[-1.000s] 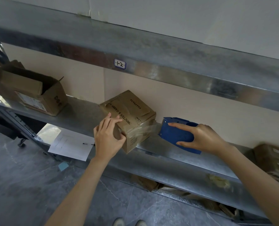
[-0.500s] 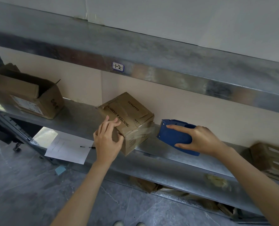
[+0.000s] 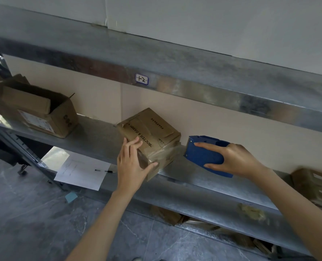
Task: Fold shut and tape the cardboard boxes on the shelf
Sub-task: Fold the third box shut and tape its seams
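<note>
A small closed cardboard box [image 3: 152, 132] with black print sits at the front of the metal shelf [image 3: 213, 183]. Clear tape runs over its near right corner toward the blue tape dispenser [image 3: 203, 155] just right of it. My left hand [image 3: 131, 162] wraps the box's near left corner, fingers on top and thumb on the front face. My right hand [image 3: 229, 159] grips the dispenser from the right. A larger cardboard box [image 3: 43, 113] with its flaps open stands at the shelf's left end.
A sheet of paper [image 3: 82, 172] with a pen [image 3: 105, 171] on it lies on the shelf's front edge left of my hand. Another cardboard piece [image 3: 314, 185] sits at the far right. An upper shelf beam [image 3: 175, 80] overhangs. Cardboard scraps [image 3: 194, 221] lie below.
The dispenser and my right hand have drawn slightly rightward from the box, stretching the tape. My left hand keeps its hold on the box corner.
</note>
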